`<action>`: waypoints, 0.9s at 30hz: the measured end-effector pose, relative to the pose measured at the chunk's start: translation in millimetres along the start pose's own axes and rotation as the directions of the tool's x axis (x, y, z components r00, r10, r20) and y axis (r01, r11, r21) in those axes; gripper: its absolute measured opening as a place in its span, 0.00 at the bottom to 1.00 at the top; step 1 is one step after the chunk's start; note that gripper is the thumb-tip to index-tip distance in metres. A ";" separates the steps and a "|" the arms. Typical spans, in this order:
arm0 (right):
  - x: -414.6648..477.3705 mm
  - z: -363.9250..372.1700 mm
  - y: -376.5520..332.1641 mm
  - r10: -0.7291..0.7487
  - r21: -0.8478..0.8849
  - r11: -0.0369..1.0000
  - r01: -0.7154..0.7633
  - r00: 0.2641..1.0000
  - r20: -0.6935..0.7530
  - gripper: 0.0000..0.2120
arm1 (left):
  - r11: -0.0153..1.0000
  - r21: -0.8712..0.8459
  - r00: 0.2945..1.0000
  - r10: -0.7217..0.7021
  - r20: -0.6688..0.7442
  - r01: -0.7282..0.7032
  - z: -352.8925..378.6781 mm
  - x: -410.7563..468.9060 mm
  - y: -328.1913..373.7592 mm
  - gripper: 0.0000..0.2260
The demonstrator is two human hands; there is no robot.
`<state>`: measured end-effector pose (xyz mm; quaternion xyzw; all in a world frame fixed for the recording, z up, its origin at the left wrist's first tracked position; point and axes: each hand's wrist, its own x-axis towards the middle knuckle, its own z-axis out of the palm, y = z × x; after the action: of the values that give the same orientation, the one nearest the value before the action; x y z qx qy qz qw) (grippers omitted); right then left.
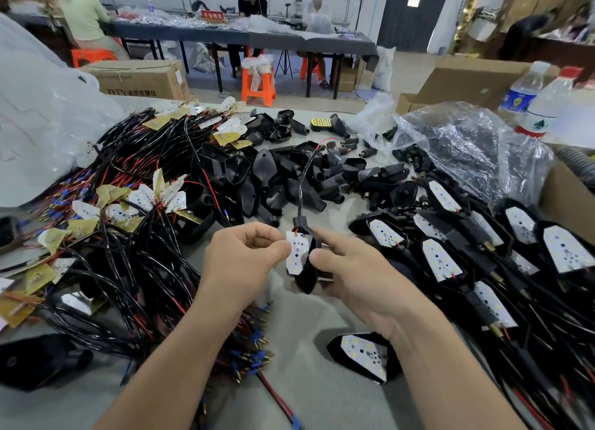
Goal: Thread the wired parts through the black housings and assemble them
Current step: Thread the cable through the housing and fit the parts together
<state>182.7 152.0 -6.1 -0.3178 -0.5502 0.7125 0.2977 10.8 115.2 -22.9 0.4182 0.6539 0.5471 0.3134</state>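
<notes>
- Head view: the left hand (248,252) pinches the left edge of a white LED board (297,252) between thumb and fingertips.
- The right hand (357,268) grips the black housing (309,283) behind the board, thumb on its rim, forefinger straight.
- Both are held above the middle of the tabletop (306,381); the board's black wire (304,185) rises from the housing's neck.
- Wired boards (128,204) are heaped toward the left edge, empty housings (283,178) lie mid-table, and assembled units (450,259) lie toward the right edge.
- A red sign (212,15) on a far table reads "不合格区".
- A carton (141,78) beyond the far edge shows "DTY".
- Two bottles (544,104) stand at the far right corner, labels unreadable.
</notes>
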 end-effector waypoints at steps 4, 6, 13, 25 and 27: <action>1.3 0.4 3.3 -0.025 -0.051 0.998 0.023 0.999 -0.028 0.16 | 0.994 0.112 1.000 0.007 -0.022 -0.005 -0.6 -0.3 -0.7 0.03; 2.2 1.9 4.6 -0.057 -0.118 0.992 0.050 0.997 -0.059 0.16 | 0.975 0.222 1.000 0.020 -0.012 -0.017 -0.7 -3.1 0.0 0.05; 4.2 -0.7 2.9 -0.071 -0.074 0.995 0.061 0.989 -0.130 0.18 | 0.968 -0.140 0.966 -0.183 0.182 0.210 0.7 1.1 3.9 0.12; -2.4 -2.3 -2.5 -0.032 0.028 0.999 0.034 0.995 -0.092 0.13 | 0.999 0.045 0.977 -0.016 0.213 0.006 -1.7 -2.5 4.5 0.19; -10.2 -3.7 -9.2 0.026 -0.028 0.999 -0.028 0.998 -0.054 0.12 | 0.965 -0.199 0.967 -0.125 0.224 0.171 -6.4 8.8 6.1 0.16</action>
<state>192.6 148.4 3.5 -0.3483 -0.5477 0.6999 0.2980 2.5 120.5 -15.2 0.3864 0.5831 0.5431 0.4645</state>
